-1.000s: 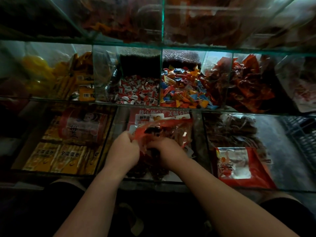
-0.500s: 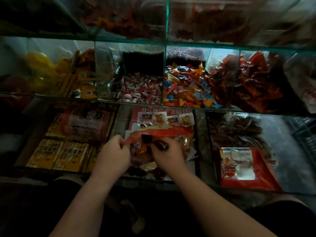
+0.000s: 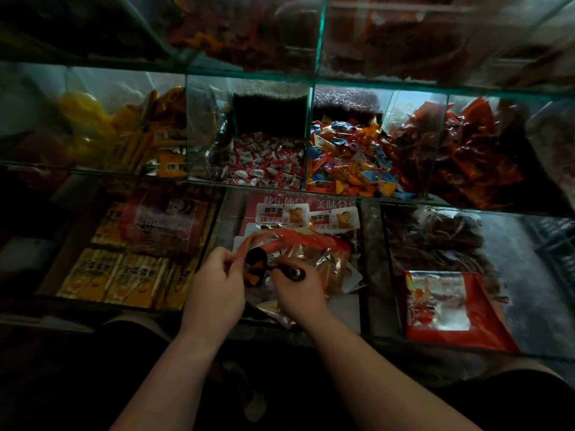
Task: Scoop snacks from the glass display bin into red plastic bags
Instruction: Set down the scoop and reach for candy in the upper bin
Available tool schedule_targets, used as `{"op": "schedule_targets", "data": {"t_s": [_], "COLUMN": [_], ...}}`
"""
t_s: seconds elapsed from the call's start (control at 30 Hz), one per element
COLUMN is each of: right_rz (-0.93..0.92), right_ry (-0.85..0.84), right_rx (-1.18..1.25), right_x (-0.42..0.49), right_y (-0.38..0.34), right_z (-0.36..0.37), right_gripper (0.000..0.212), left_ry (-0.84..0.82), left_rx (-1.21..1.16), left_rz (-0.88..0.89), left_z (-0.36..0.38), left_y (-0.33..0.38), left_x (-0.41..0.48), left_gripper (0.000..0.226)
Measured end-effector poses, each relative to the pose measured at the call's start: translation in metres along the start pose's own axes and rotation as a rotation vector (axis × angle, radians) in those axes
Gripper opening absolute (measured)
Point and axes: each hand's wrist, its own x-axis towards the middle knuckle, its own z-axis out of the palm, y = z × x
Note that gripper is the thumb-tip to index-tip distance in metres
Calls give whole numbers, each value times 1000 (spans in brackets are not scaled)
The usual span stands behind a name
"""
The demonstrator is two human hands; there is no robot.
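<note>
Your red plastic bag (image 3: 292,239) is thin, crinkled film. Its rim arches in a soft loop over the middle lower compartment of the glass display bin (image 3: 370,259), whose green-edged panes stand upright between the sections. Under and behind the bag lie the snacks (image 3: 329,265): flat, shiny foil packets, silver and orange, heaped loosely. A dark packet with orange marks (image 3: 255,269) sits at the bag's mouth, between your two hands.

Your left hand (image 3: 214,287) reaches in from below with its back to the camera. Finger and thumb pinch the near-left edge of the bag's rim, and the other fingers are curled. Your right hand (image 3: 298,293) is just beside it, knuckles up, fingers wrapped round a small dark glossy piece (image 3: 294,273) (too dim to say what it is). Both forearms are bare and angle up from the lower edge of the view.

In the left compartment lie flat yellow boxes (image 3: 124,275) with printed faces. To the right lies a red foil pouch (image 3: 448,309) with a silvery panel, in front of dark brown wrinkled pieces (image 3: 435,241). On the shelf above are red-and-white wrapped sweets (image 3: 267,163) and many-coloured folded sweets (image 3: 345,163).
</note>
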Motion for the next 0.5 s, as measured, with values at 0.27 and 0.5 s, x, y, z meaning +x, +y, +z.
{"op": "schedule_targets", "data": {"t_s": [0.27,0.5], "right_rz": [179,242], "right_ry": [95,179], "right_rx": [259,686], "right_x": [-5,-35], "right_y": [0,-5], "right_z": [-1,-51], "right_gripper": [20,35], "left_ry": [23,40], "left_rx": [43,43], "left_rz": [-7,-21], "left_z": [-4,-11], "left_y": [-1,9], "left_x": [-1,-1], "left_gripper": [25,28]}}
